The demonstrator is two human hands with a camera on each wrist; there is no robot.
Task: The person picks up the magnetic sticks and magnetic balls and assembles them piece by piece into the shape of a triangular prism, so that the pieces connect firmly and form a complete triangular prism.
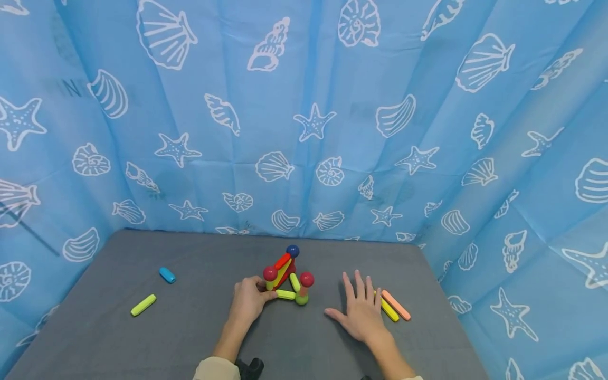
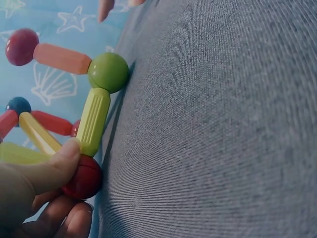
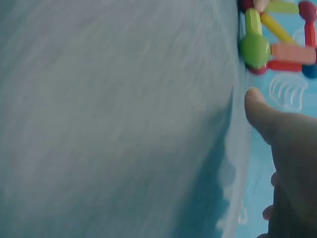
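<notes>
A frame of coloured magnetic sticks and balls stands on the grey table. My left hand [image 1: 248, 302] grips its near left corner, thumb and fingers about a red ball [image 2: 83, 179]. From that ball a lime stick [image 1: 286, 294] runs to a green ball [image 1: 302, 299]. An orange stick [image 2: 62, 58] rises from there to a magenta ball [image 1: 306, 279]. At the back, a blue ball [image 1: 292, 250] joins a red stick [image 1: 282, 261] and a slanting yellow stick [image 2: 40, 133]. Right of the frame, my right hand [image 1: 362, 311] has its fingers spread and holds nothing.
Beside my right hand lie a loose yellow stick [image 1: 390, 310] and an orange stick [image 1: 396, 305]. Over on the left are a short blue stick [image 1: 167, 275] and a lime stick [image 1: 143, 305]. A blue shell-patterned curtain [image 1: 313, 200] hangs behind the table [image 1: 190, 338].
</notes>
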